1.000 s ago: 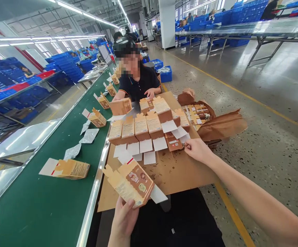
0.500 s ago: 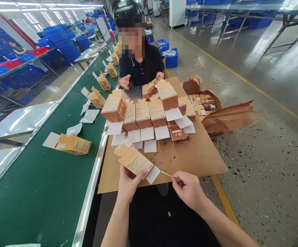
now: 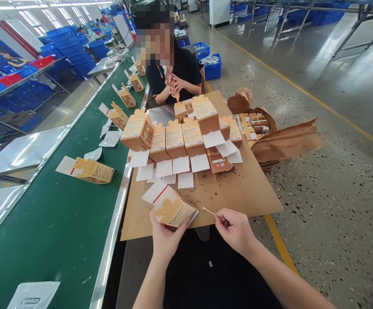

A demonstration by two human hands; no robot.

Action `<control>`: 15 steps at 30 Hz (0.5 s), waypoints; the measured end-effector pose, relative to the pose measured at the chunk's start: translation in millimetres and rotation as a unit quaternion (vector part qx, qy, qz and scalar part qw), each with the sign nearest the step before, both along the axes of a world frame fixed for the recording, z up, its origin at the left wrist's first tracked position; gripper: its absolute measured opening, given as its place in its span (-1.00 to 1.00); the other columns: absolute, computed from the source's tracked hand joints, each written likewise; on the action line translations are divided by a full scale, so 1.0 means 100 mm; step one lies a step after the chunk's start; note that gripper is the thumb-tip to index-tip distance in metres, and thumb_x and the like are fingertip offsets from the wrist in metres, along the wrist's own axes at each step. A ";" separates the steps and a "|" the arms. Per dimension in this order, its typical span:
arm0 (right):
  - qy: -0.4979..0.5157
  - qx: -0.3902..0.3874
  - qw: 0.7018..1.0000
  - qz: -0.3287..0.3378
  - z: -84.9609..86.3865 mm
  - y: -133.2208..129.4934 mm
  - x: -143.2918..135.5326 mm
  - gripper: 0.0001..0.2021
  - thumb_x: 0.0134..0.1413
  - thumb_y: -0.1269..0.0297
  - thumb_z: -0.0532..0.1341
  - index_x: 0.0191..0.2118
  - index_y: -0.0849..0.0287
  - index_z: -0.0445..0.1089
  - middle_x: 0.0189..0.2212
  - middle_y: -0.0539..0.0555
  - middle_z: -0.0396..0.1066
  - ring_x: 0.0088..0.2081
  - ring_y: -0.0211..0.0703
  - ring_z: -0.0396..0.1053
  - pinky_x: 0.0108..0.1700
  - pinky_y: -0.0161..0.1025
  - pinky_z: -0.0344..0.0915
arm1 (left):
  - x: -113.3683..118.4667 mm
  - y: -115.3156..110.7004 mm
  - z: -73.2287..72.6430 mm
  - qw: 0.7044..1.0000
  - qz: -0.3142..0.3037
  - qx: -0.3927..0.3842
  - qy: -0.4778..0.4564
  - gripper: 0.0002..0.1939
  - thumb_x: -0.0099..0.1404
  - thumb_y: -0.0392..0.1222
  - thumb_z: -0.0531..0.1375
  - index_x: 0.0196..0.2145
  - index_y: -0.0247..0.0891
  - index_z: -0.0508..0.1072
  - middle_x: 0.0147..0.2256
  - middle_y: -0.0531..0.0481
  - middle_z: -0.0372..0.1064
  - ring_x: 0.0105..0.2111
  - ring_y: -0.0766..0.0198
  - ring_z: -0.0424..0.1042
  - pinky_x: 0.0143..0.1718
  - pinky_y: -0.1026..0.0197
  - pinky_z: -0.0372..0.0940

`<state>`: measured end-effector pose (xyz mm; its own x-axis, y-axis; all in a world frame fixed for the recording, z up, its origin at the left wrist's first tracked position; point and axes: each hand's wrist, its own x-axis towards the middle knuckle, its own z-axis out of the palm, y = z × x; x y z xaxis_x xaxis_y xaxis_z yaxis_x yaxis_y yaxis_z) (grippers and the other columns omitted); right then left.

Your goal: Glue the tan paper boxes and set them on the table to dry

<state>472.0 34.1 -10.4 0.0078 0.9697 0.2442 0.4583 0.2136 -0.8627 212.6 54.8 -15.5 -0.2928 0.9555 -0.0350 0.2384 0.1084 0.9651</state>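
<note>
My left hand (image 3: 167, 236) is wrapped round a tan printed carton (image 3: 175, 212), tilted over the near edge of the cardboard-covered table (image 3: 238, 189). Its white flap with a red strip points up and left. In my right hand (image 3: 234, 227) a thin cotton swab (image 3: 208, 210) is pinched, its tip close to the carton's right end but apart from it. Beyond them stand several similar cartons (image 3: 174, 139) in stacked rows, white flaps hanging toward me.
To the left runs a green conveyor belt (image 3: 61, 223) bearing a carton (image 3: 94, 171), silver pouches (image 3: 111, 138) and more cartons. A co-worker (image 3: 186, 68) across the table holds a folded carton. Brown wrapping paper (image 3: 289, 139) with flat cartons lies at right.
The carton in my left hand has turned, so its red-striped flap now shows. The co-worker's hands have come together, raised around a carton. A pouch has come further into view at lower left.
</note>
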 end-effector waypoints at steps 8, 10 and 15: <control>0.033 -0.038 0.998 -0.043 0.12 -0.05 0.12 -0.59 0.52 0.03 0.28 -0.43 0.01 0.48 -0.58 -0.04 0.43 -0.55 -0.20 0.34 -0.42 -0.27 0.39 | 0.19 -0.19 -0.02 0.990 0.030 0.030 0.135 -0.31 0.27 0.21 0.62 0.14 -0.01 0.38 0.01 -0.12 0.60 -0.07 -0.12 0.74 -0.09 -0.10 0.63; 0.034 -0.040 0.998 -0.040 0.14 -0.03 0.12 -0.58 0.52 0.02 0.30 -0.44 0.01 0.48 -0.60 -0.04 0.42 -0.56 -0.19 0.34 -0.43 -0.26 0.40 | 0.26 -0.19 -0.05 0.990 0.029 0.032 0.136 -0.33 0.29 0.20 0.60 0.14 0.00 0.37 -0.01 -0.14 0.62 -0.08 -0.14 0.75 -0.10 -0.12 0.63; 0.042 -0.008 0.998 -0.053 0.11 0.03 0.23 -0.59 0.44 0.00 0.34 -0.48 0.02 0.52 -0.62 -0.05 0.40 -0.61 -0.19 0.34 -0.50 -0.30 0.36 | 0.04 0.01 -0.09 0.986 0.084 0.042 0.141 -0.17 0.15 0.22 0.65 0.18 -0.05 0.37 0.02 -0.16 0.64 0.02 -0.23 0.76 -0.02 -0.18 0.69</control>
